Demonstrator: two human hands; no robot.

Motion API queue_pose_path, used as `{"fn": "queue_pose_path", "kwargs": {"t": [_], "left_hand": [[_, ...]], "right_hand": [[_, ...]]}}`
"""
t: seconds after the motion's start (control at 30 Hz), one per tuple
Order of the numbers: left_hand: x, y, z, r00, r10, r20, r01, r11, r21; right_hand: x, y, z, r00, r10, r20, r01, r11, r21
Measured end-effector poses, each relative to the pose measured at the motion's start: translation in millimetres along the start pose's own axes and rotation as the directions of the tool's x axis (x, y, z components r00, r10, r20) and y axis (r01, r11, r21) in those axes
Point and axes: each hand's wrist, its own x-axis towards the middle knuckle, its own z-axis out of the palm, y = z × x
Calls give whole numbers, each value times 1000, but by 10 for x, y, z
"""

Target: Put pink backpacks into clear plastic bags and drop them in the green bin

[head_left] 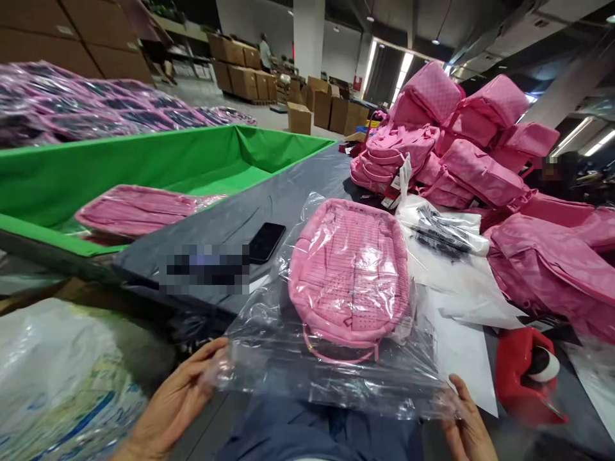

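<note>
A pink backpack (350, 269) lies flat inside a clear plastic bag (269, 352) on the dark-covered table, its handle loop toward me. My left hand (185, 390) pinches the near left corner of the bag. On the near right corner, my right hand (464, 416) grips the plastic between thumb and fingers. The bag's near edge stretches between both hands, past the table's front edge and above my dark clothing.
Pink backpacks (451, 147) pile up at the right. A red tape dispenser (526, 378), white paper sheets (461, 352) and a black phone (268, 242) lie on the table. A green-lined bin (158, 150) at the left holds a bagged pink backpack (137, 210). Cartons (245, 77) stand behind.
</note>
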Motion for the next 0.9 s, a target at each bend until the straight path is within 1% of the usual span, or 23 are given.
{"fn": "queue_pose_path", "kwargs": {"t": [0.03, 0.07, 0.1, 0.13, 0.17, 0.2, 0.23, 0.27, 0.3, 0.33, 0.37, 0.4, 0.47, 0.5, 0.57, 0.63, 0.7, 0.73, 0.77, 0.8, 0.83, 0.87, 0.9], "left_hand": [[-14, -5, -13, 998, -43, 39, 45, 998, -41], [-23, -4, -25, 994, -72, 83, 76, 996, -46], [-24, 0, -34, 989, -77, 126, 79, 997, -15], [-15, 7, -41, 985, -58, 163, 51, 998, 42], [5, 15, -45, 981, -7, 194, -17, 993, 121], [36, 23, -47, 972, 81, 220, -129, 969, 210], [74, 29, -45, 949, 189, 252, -261, 920, 293], [116, 32, -38, 910, 296, 292, -390, 849, 356], [159, 34, -26, 862, 385, 330, -496, 774, 394], [198, 36, -7, 818, 454, 353, -572, 710, 412], [232, 39, 21, 785, 510, 352, -619, 664, 420], [262, 44, 57, 768, 553, 324, -640, 639, 426], [314, 60, 149, 755, 607, 249, -649, 633, 422], [342, 71, 199, 757, 608, 240, -646, 639, 417], [408, 101, 291, 779, 557, 288, -624, 639, 450], [474, 143, 350, 793, 509, 335, -602, 571, 558], [492, 187, 378, 795, 518, 316, -576, 483, 659], [465, 202, 391, 780, 555, 287, -570, 443, 692], [409, 206, 413, 740, 622, 257, -579, 394, 714], [323, 196, 451, 662, 708, 243, -610, 322, 724], [214, 169, 510, 538, 800, 268, -665, 206, 718], [88, 126, 594, 379, 859, 345, -728, 46, 684], [-42, 72, 702, 209, 866, 455, -783, -131, 608]], "right_hand": [[33, 33, -50, 1000, -3, -7, 3, 1000, -21], [70, 55, -104, 999, -15, 34, 18, 996, -86], [109, 61, -154, 993, -52, 109, 71, 983, -171], [144, 50, -195, 974, -107, 201, 158, 953, -260], [171, 27, -219, 946, -178, 271, 266, 905, -332], [190, -5, -223, 914, -276, 298, 379, 843, -383], [201, -38, -206, 875, -387, 290, 480, 770, -421], [207, -65, -168, 832, -489, 262, 554, 701, -450], [212, -80, -111, 790, -567, 231, 602, 649, -466], [220, -82, -40, 758, -621, 202, 632, 620, -465], [233, -69, 43, 733, -659, 169, 654, 615, -441], [254, -46, 132, 724, -675, 142, 664, 627, -407], [309, 17, 317, 742, -666, 73, 640, 672, -373], [336, 44, 405, 758, -651, 28, 609, 692, -388], [374, 72, 557, 783, -621, -37, 546, 716, -435], [378, 58, 664, 797, -599, -74, 502, 726, -469], [354, 16, 723, 802, -591, -93, 470, 718, -513], [337, -7, 738, 801, -589, -103, 452, 710, -540], [318, -29, 746, 801, -589, -109, 439, 700, -563], [299, -46, 752, 803, -586, -108, 429, 694, -577], [279, -59, 759, 805, -584, -106, 428, 695, -578], [260, -68, 767, 807, -581, -103, 432, 701, -568], [241, -74, 779, 809, -579, -102, 439, 709, -552]]}}
